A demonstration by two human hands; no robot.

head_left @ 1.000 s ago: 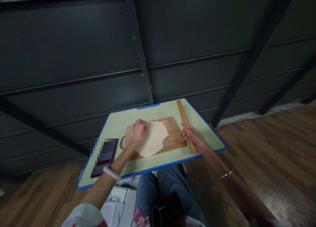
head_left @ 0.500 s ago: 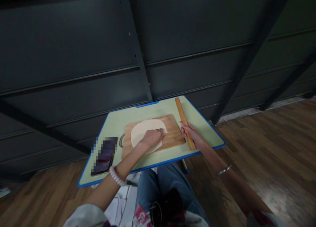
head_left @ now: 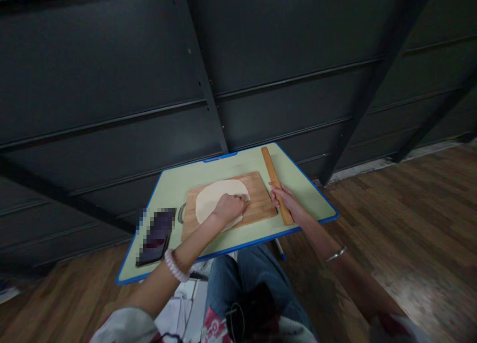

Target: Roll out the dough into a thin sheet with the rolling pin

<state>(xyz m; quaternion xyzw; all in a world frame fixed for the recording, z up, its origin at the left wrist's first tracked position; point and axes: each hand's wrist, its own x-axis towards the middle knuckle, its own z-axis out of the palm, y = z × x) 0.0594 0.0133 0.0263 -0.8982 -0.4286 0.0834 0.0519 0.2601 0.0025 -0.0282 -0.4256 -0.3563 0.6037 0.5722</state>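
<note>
A flattened, roughly round sheet of pale dough [head_left: 210,199] lies on a wooden cutting board [head_left: 263,204]. Over the dough's right part is my left hand [head_left: 230,207], its fingers curled closed at the right edge of the sheet; they seem to pinch that edge, though the fingertips are partly hidden. To the right of the board, my right hand [head_left: 286,200] is wrapped round the lower half of a wooden rolling pin [head_left: 271,166]. The pin points away from me, slanting slightly left, with its near end by the table's front edge.
The board rests on a small light-green table [head_left: 179,181] with a blue rim. A phone [head_left: 154,236], partly pixelated, lies at the left, near the board's metal handle [head_left: 181,213]. Behind the table stands a dark panelled wall [head_left: 290,104]; my legs [head_left: 246,268] are below its front edge.
The view has shifted slightly, so the table and its contents sit a little further left. Both hands keep nearly the same place on the dough and the rolling pin.
</note>
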